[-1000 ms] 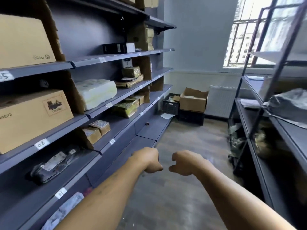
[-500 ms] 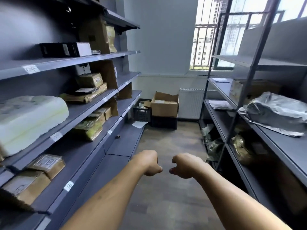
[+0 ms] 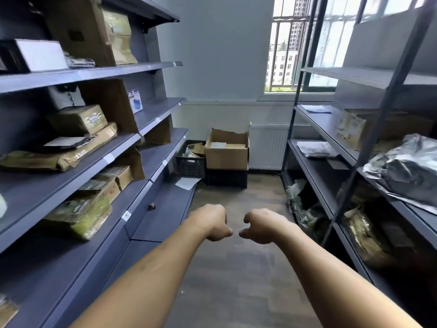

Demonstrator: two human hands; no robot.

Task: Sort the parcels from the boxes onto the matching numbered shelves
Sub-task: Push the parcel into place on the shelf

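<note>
1. Head view, the hands: both forearms reach straight out over the aisle floor [image 3: 236, 268]. The left hand [image 3: 212, 224] and the right hand [image 3: 262, 226] sit side by side, close together but not touching. Each has its fingers curled under into a fist, and neither has hold of anything.
2. Head view, the boxes: an open cardboard box [image 3: 227, 152] stands at the far wall, on top of a black crate [image 3: 225, 178]. A flat parcel [image 3: 218, 145] with a white label lies inside it. Just to its left is a second black crate [image 3: 191, 162] with more packets in it. All of this is well apart from the hands.
3. Head view, left side: the grey left shelves [image 3: 71, 183] carry brown taped parcels on several levels, among them a stacked pair [image 3: 78, 121] and a greenish wrapped one [image 3: 80, 214]. Small white number tags [image 3: 109, 157] are stuck on the shelf edges; their numbers are too blurred to read.
4. Head view, right side: the open-frame right shelves [image 3: 319, 166] hold a crumpled silver bag [image 3: 406, 166], a white mailer [image 3: 316, 149] and dark wrapped bundles lower down.
5. Head view, far end: a radiator [image 3: 267, 145] sits under a barred window [image 3: 290, 43].
</note>
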